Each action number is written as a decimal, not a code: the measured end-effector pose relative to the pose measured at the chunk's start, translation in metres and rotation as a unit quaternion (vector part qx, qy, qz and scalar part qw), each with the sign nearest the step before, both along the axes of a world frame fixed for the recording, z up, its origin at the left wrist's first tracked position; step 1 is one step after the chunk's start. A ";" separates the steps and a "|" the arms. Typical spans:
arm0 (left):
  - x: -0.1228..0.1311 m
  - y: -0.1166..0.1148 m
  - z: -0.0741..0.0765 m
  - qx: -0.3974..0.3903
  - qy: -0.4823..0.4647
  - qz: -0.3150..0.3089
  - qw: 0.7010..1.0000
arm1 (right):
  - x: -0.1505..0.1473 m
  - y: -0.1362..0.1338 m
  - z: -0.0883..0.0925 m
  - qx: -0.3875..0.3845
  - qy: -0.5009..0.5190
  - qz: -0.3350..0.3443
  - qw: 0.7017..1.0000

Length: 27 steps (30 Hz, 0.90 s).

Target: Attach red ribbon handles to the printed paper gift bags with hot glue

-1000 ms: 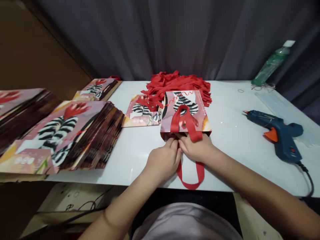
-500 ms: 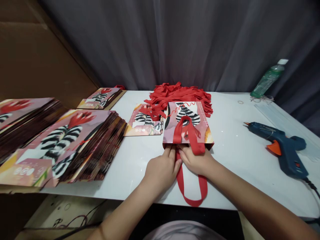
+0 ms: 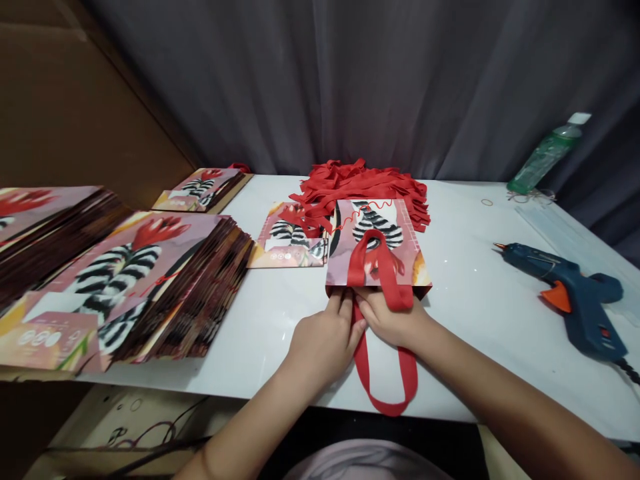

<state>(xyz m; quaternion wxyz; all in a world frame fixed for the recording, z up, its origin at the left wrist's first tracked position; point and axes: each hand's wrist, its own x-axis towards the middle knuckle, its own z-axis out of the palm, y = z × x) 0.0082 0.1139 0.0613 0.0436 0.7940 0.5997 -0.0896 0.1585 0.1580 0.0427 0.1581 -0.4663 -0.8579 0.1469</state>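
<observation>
A flat paper gift bag (image 3: 376, 247) printed with a zebra-striped figure and red flower lies on the white table (image 3: 470, 300), its mouth toward me. One red ribbon handle (image 3: 380, 263) lies folded over its front. A second red ribbon loop (image 3: 387, 370) hangs out of the mouth toward the table's near edge. My left hand (image 3: 325, 337) and my right hand (image 3: 393, 319) sit side by side at the bag's mouth, fingertips pressing on its edge where this ribbon enters.
Behind the bag lies a pile of red ribbons (image 3: 360, 187) and another flat bag (image 3: 290, 243). Tall stacks of flat bags (image 3: 140, 287) fill the left side. At the right lie a blue glue gun (image 3: 575, 297), clear glue sticks (image 3: 565, 230) and a green bottle (image 3: 547, 153).
My hands stay at the bag's mouth. The view has shifted slightly; the ribbon loop hangs a little lower toward the table edge.
</observation>
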 end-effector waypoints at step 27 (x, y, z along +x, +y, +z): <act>-0.005 0.015 0.001 0.011 0.002 0.000 1.000 | 0.006 0.001 -0.014 0.048 0.006 0.017 0.999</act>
